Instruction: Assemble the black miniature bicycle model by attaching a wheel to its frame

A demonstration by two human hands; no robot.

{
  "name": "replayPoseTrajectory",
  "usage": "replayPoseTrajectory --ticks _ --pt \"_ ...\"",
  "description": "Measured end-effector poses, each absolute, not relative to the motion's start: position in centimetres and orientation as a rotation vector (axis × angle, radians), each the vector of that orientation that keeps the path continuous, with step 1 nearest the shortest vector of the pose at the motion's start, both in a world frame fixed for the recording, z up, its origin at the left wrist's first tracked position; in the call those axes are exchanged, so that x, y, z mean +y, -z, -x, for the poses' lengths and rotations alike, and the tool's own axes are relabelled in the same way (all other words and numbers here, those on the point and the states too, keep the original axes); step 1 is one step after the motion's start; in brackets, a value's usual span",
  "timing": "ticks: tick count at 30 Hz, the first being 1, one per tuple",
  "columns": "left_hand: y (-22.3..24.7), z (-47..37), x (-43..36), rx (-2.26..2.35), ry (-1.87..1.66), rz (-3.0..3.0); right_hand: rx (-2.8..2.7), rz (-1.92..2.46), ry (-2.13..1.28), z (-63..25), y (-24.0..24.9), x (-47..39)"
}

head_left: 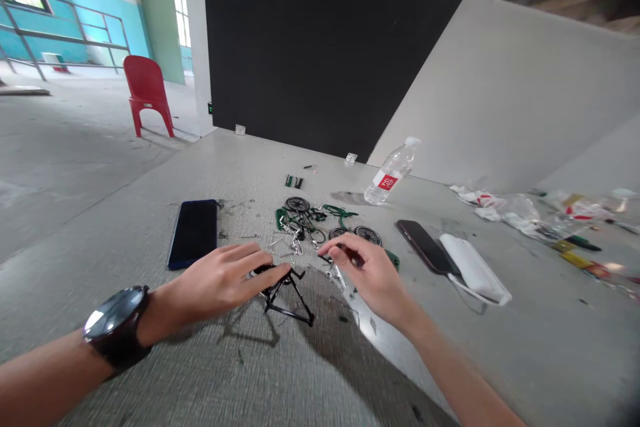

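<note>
My left hand (pixel 233 273), with a dark watch (pixel 117 320) on its wrist, grips a small black bicycle frame (pixel 290 310) just above the table. Its fingers lie over the upper tubes and hide part of them. To the right, my right hand (pixel 367 267) is closed in a pinch around a small dark part (pixel 325 257), mostly covered by the fingers. A gap separates the two hands. Beyond them lie model bicycle parts: a spoked wheel (pixel 297 204), another wheel (pixel 369 235), a green frame piece (pixel 341 212), and several silver bits (pixel 296 245).
A dark phone (pixel 193 233) lies left; a second phone (pixel 423 245) and a white power bank (pixel 475 268) with a cable lie right. A clear bottle (pixel 393 172) stands behind. Plastic wrappers (pixel 520 210) litter the right side. A red chair (pixel 147 95) stands beyond the table.
</note>
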State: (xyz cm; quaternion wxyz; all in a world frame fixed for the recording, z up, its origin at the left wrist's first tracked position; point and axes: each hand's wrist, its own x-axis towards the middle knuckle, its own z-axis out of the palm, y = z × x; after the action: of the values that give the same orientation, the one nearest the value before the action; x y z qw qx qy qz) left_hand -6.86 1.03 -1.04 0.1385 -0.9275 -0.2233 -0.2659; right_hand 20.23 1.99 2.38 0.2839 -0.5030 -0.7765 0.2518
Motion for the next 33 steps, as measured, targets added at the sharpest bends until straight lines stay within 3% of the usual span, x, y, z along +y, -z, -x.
replayPoseTrajectory --ticks 11,21,33 --pt "1.5 7.0 1.4 -0.556 0.697 2.682 -2.636 1.375 -0.395 -21.3 -0.5 0.1" --pt "1.0 6.7 1.0 -0.458 0.669 2.65 -2.619 1.503 -0.022 -23.0 -2.1 0.9" --pt "1.1 6.9 0.9 -0.467 0.631 2.656 -2.686 1.497 -0.265 -22.4 -1.6 0.1"
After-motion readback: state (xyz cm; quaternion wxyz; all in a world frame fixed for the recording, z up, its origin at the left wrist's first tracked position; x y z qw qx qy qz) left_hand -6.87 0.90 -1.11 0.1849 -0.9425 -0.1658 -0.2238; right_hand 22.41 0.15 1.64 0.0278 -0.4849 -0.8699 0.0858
